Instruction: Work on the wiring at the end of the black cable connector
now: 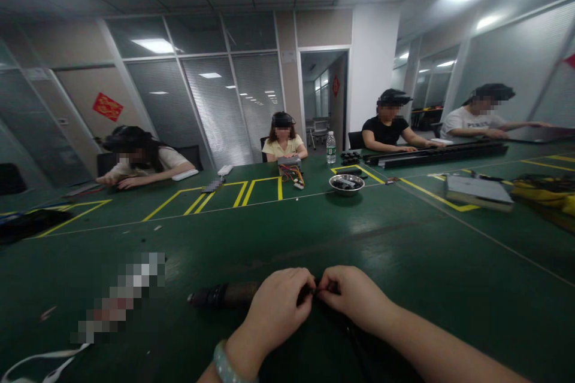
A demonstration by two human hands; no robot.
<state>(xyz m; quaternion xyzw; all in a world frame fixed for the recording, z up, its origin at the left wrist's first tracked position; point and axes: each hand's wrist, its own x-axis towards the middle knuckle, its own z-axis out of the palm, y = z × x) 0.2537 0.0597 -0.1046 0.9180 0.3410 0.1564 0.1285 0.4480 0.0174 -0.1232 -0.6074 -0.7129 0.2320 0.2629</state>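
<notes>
My left hand (282, 300) and my right hand (354, 296) meet at the near middle of the table, fingertips almost touching. Both are closed in a pinch around something small and dark, too hidden to name. Left of my left hand lies a dark cylindrical tool (224, 295), perhaps an electric screwdriver, its narrow tip pointing left. My left hand covers its other end. A dark cord (353, 338) runs down toward me below my right hand. A pale green bangle (224, 362) sits on my left wrist.
The green table (179, 251) carries yellow tape outlines. A metal bowl (347, 185) holds dark parts; a water bottle (331, 148) stands behind it. A grey box (480, 191) lies at the right. A blurred-out strip (121, 299) with a white strap lies left. Several people sit across the table.
</notes>
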